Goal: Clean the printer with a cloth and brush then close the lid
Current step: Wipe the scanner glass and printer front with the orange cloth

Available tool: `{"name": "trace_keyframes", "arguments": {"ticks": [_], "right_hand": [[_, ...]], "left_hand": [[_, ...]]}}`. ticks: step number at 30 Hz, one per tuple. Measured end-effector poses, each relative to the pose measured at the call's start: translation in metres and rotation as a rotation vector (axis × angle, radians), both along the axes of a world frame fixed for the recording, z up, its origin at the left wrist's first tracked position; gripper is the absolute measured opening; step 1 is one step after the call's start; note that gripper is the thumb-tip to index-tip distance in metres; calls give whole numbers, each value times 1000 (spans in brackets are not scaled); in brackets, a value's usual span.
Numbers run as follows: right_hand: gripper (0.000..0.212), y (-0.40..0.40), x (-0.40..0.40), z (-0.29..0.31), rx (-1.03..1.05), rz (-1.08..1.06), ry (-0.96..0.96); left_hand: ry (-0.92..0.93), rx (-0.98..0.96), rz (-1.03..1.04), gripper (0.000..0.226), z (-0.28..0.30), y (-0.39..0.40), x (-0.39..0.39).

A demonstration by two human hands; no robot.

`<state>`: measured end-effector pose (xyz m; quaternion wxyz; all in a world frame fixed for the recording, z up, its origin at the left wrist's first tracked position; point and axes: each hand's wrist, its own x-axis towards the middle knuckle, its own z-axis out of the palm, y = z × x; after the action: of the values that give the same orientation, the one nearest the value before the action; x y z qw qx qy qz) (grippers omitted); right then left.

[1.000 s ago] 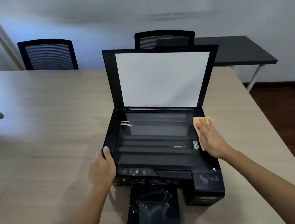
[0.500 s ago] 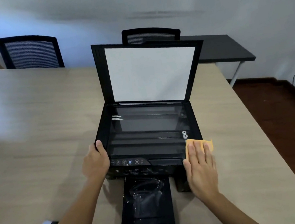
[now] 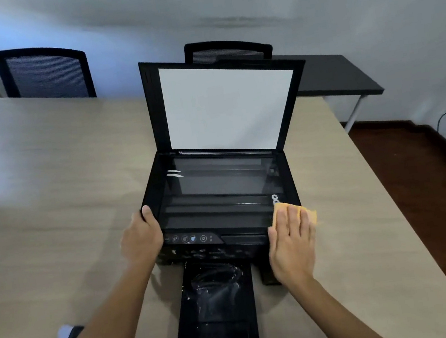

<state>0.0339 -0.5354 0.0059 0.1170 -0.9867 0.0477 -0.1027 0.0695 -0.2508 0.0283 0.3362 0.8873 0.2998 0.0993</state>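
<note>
A black printer [image 3: 214, 198] stands on a light wooden table [image 3: 47, 193]. Its lid [image 3: 224, 105] is raised, showing a white inner pad above the scanner glass. My left hand [image 3: 141, 239] grips the printer's front left corner, thumb on the top edge. My right hand [image 3: 292, 240] lies flat on an orange cloth [image 3: 310, 215], pressing it against the printer's front right corner. Most of the cloth is hidden under my fingers. The paper output tray [image 3: 218, 307] sticks out toward me, dusty with white specks.
A small white and black object [image 3: 66, 337], perhaps the brush, lies on the table by my left forearm. Two black mesh chairs [image 3: 45, 73] stand behind the table. A dark side table [image 3: 335, 78] is at the back right. The table's right edge drops to a brown floor.
My right hand slid the cloth from the far right side of the scanner bed toward me to the front right corner. My left hand kept its grip on the left corner.
</note>
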Motion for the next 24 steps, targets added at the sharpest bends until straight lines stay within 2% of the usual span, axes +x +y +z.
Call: {"name": "trace_keyframes", "arguments": {"ticks": [2,4,5,6,8,11,13,16,17,20,24], "right_hand": [[53,5,-6,-4,-75,201,-11],[51,-16,-23,-7,-193,485,-17],[51,-31,-27,-5,-203,550,-16],[52,-46,-30,-4,-186,522,-19],[53,-64,-24,-3,-123,282,6],[58,-39,10,0,1,21,34],[56,-13,18,3,-26,95,4],[53,-15,-8,2,-132,487,58],[54,-25,-16,3,-124,535,86],[56,-51,-8,10,-47,402,79],[71,-47,68,14,-2,277,162]], "left_hand": [[13,7,-14,52,0,0,-2],[16,4,-19,53,-1,0,-3],[8,-3,-21,53,-1,1,-2],[4,-9,-26,53,-2,0,-2],[-10,-20,-21,53,-3,-1,0],[-17,-26,-4,53,-3,-1,1],[-13,-18,4,53,-5,0,1],[-12,-4,4,55,-7,1,1],[-11,-3,3,55,-8,1,1],[-21,-5,9,52,-11,0,2],[-20,17,26,50,-13,1,6]]}}
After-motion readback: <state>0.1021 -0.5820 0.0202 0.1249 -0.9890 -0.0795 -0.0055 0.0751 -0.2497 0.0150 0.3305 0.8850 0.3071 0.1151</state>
